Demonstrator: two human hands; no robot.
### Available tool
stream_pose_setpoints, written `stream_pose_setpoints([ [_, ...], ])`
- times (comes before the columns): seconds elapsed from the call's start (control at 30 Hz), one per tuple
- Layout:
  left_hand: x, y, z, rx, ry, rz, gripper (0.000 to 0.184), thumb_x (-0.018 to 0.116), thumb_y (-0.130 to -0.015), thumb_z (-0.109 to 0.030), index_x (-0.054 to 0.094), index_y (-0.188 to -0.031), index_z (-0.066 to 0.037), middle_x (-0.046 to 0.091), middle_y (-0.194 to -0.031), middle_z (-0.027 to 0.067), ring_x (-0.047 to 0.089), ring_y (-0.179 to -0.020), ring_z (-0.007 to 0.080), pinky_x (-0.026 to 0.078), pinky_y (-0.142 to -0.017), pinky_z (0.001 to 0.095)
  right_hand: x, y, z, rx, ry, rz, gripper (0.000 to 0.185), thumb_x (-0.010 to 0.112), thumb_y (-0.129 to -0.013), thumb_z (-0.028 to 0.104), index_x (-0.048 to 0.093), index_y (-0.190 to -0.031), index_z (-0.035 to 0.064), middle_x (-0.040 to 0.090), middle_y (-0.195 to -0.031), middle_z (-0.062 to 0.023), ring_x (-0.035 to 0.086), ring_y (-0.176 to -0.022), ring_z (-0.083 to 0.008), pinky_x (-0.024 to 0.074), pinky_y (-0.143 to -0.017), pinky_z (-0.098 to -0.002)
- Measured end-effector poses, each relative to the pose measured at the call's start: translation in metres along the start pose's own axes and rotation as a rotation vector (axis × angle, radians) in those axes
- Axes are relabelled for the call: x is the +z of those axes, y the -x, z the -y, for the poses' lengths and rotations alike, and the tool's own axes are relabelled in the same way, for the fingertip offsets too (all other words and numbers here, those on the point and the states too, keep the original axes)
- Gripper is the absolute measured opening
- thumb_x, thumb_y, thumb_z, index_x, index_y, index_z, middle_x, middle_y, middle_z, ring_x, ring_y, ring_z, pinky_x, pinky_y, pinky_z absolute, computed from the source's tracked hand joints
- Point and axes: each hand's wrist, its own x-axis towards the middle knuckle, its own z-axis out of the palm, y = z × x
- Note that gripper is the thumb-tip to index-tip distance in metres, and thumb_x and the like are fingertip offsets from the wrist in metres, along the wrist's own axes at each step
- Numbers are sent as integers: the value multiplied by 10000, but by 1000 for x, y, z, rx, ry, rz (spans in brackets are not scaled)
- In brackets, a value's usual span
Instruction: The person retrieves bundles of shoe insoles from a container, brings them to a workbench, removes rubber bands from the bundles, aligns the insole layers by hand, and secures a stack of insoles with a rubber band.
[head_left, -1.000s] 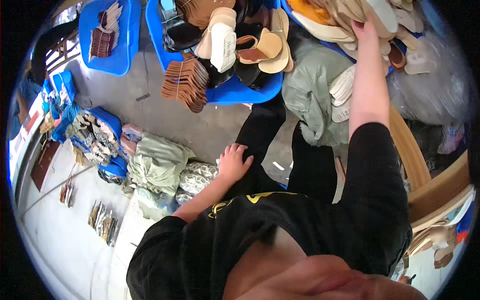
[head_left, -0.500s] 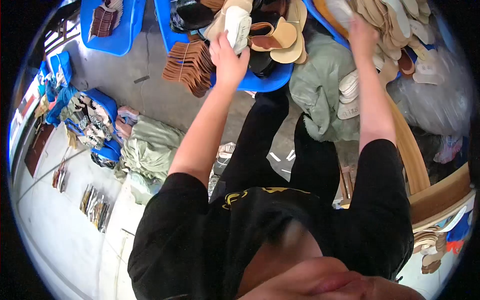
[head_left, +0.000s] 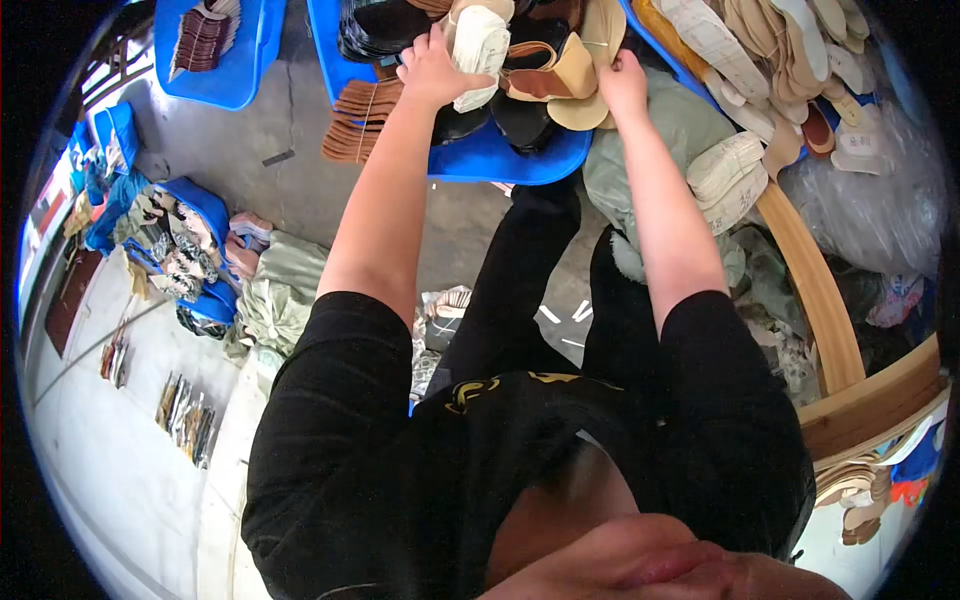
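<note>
A blue bin [head_left: 465, 165] at the top centre holds bundles of shoe pieces. My left hand [head_left: 432, 72] is against the left side of a white insole bundle [head_left: 481, 55], thumb across its lower part and fingers spread. At the bin's right, my right hand [head_left: 622, 85] has its fingers closed on the edge of a tan insole bundle [head_left: 590, 70]. Between the hands lie a curved tan and brown piece [head_left: 560, 72] and black pieces [head_left: 522, 125]. A tied brown stack [head_left: 355, 122] rests at the bin's left edge, partly behind my left forearm.
Another blue bin [head_left: 215, 85] with dark red pieces stands at the upper left. At the right are a heap of insoles [head_left: 780, 50], a green sack [head_left: 690, 110], clear plastic [head_left: 860, 220] and a curved wooden frame [head_left: 815, 280]. Bundled strips [head_left: 185, 415] lie at the left.
My left hand has risen from my leg to the white bundle. My right hand has left the heap at the right and moved left to the tan bundle in the bin.
</note>
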Motion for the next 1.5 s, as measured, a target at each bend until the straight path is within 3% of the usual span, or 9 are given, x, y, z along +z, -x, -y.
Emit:
stream_pose_setpoints([
  [0.13, 6, -1, 16, 59, 43, -32, 1182, 860, -496, -531, 316, -1406, -8, 386, -1379, 238, 334, -1309, 407, 298, -1055, 525, -20, 23, -10, -18, -534, -158, 298, 635, -879, 180, 558, -1107, 5, 667, -1013, -93, 628, -859, -205, 496, -752, -346],
  [0.33, 12, 3, 11, 54, 220, -68, 1188, 883, -468, -515, 334, -1368, 33, 431, -1344, 230, 353, -1312, 395, 311, -1032, 529, -97, 54, 24, -19, -1075, -3, 478, 610, -919, 112, 451, -1360, 15, 623, -1192, -80, 542, -1150, -169, 403, -999, -322],
  [0.53, 16, 11, -4, 31, 47, -96, 1198, 885, -483, -495, 299, -1380, 42, 474, -1281, 215, 461, -1215, 384, 319, -1024, 520, -136, 42, 92, -129, -172, 940, 395, 683, -842, 160, 614, -1218, 61, 591, -1258, -55, 523, -1195, -193, 375, -1026, -312],
  [0.57, 21, 10, -1, 40, 65, -119, 1164, 876, -509, -471, 299, -1379, 43, 478, -1266, 215, 465, -1207, 384, 324, -1019, 517, -103, 34, 91, -703, -11, 777, 366, 710, -801, 208, 652, -1148, 105, 513, -1358, -56, 450, -1280, -233, 343, -1053, -368],
  [0.6, 29, 7, 3, 49, 83, -142, 1129, 867, -536, -447, 299, -1377, 45, 482, -1251, 216, 469, -1199, 384, 328, -1015, 515, -82, 38, 98, -791, 318, 633, 334, 717, -763, 214, 670, -1077, 109, 432, -1429, -44, 382, -1336, -266, 299, -1075, -426],
  [0.87, 18, 42, 2, 30, 76, -300, 897, 779, -614, -245, 342, -1346, 33, 512, -1164, 223, 472, -1156, 400, 331, -1003, 495, -26, 58, 92, -916, 554, 256, 216, 676, -754, 125, 663, -969, 117, 591, -1156, -20, 519, -1129, -206, 349, -904, -395],
  [1.17, -33, 101, -25, -139, 312, -413, 1067, 869, -532, -383, 340, -1339, 71, 498, -1220, 263, 471, -1165, 435, 383, -1000, 483, -117, 69, 97, -566, -31, 120, 275, 655, -843, 215, 594, -1021, 14, 602, -1079, -176, 571, -1019, -336, 451, -872, -426],
  [1.3, -37, 104, -42, -129, 695, -352, 1038, 887, -563, -266, 305, -1336, 109, 498, -1235, 245, 496, -1177, 353, 405, -1008, 424, -226, 62, 116, -227, -469, -134, 358, 641, -907, 234, 577, -1173, 2, 643, -1064, -70, 583, -955, -145, 469, -862, -303],
  [1.5, -31, 65, -134, 128, 1056, -217, 900, 877, -586, -159, 355, -1266, 118, 537, -1198, 215, 573, -1088, 271, 468, -935, 362, -257, -49, 13, -109, -316, -607, 559, 730, -832, 322, 552, -1234, -25, 636, -1163, -99, 594, -1071, -183, 439, -929, -299],
])
